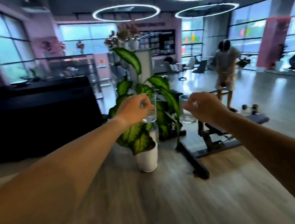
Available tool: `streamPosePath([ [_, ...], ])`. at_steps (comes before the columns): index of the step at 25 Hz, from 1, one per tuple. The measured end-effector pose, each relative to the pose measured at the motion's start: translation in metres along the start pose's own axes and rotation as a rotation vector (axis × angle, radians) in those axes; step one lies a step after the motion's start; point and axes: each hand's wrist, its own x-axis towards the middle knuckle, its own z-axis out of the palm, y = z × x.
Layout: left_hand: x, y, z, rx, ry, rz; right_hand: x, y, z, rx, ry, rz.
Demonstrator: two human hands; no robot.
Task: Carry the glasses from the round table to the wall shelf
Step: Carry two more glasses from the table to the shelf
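Note:
Both my arms reach forward at chest height. My left hand [133, 110] grips a clear drinking glass [151, 116] by its side, held upright. My right hand [204, 107] grips a second clear glass [186, 116], also upright, about a hand's width to the right of the first. Both glasses look empty. Neither the round table nor the wall shelf can be made out in this blurred view.
A leafy plant in a white pot [147, 160] stands on the wooden floor straight ahead. A black weight bench [211, 137] lies right of it, with dumbbells [250, 107] behind. A dark counter [37, 116] fills the left. A person [227, 72] stands further back on the right.

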Motion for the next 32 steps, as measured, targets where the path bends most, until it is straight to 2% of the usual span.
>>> streamPosePath([
  [6,0.05,-0.106,-0.042,0.108,0.075,-0.161,0.118,-0.029,0.108,0.116,-0.166,-0.102],
  [10,0.095,-0.177,-0.061,0.161,0.129,-0.193,0.187,-0.052,0.169,0.208,-0.188,-0.163],
  [15,0.179,-0.249,-0.077,0.201,0.124,-0.233,0.288,-0.07,0.232,0.195,-0.219,-0.204],
  [23,0.32,-0.347,-0.071,0.221,0.166,-0.284,0.462,-0.039,0.33,0.238,-0.237,-0.259],
  [27,0.373,-0.4,-0.066,0.213,0.199,-0.364,0.549,-0.027,0.385,0.234,-0.299,-0.323],
  [32,0.438,-0.479,-0.079,0.234,0.249,-0.456,0.652,-0.04,0.457,0.255,-0.3,-0.389],
])
